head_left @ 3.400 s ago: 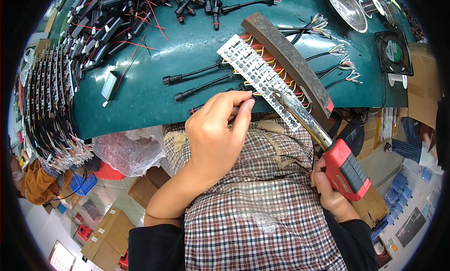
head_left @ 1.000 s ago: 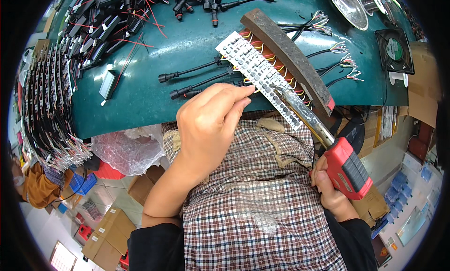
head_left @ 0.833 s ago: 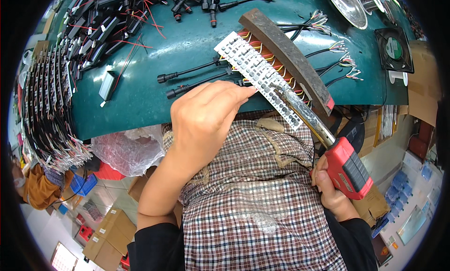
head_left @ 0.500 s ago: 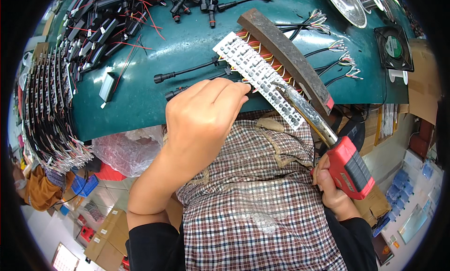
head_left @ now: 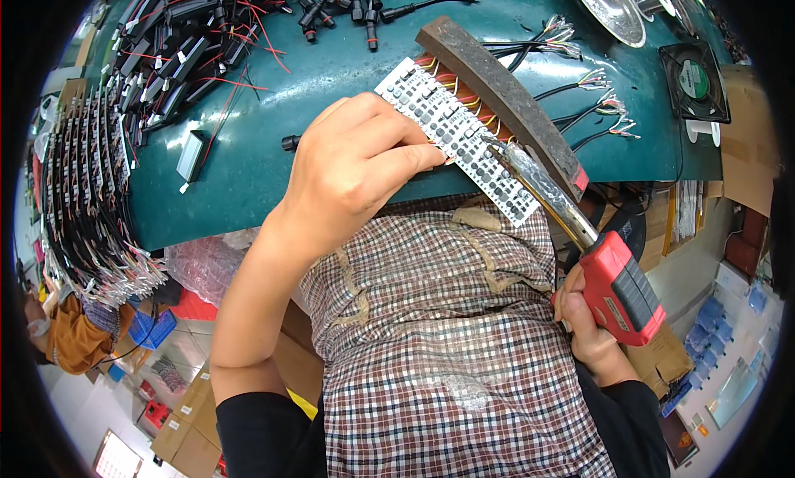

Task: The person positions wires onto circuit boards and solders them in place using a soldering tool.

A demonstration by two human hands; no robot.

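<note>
White circuit strip (head_left: 454, 139) lying slantwise at the near edge of the green bench (head_left: 331, 72), pinned under the fingertips of the left hand (head_left: 352, 176), curled and pressing down. Right of the strip, right hand (head_left: 590, 329) wrapped tight around a red-handled soldering iron (head_left: 617, 288), tip touching the strip's middle. Likely risks: strip slipping under light pressure, or hot tip straying toward the close-by fingertips. Behind the strip, a rusty bar (head_left: 497, 93) clamping orange wires; left of the strip, black cables (head_left: 190, 39); right of it, a small fan (head_left: 694, 81), crowding elbow room.
</note>
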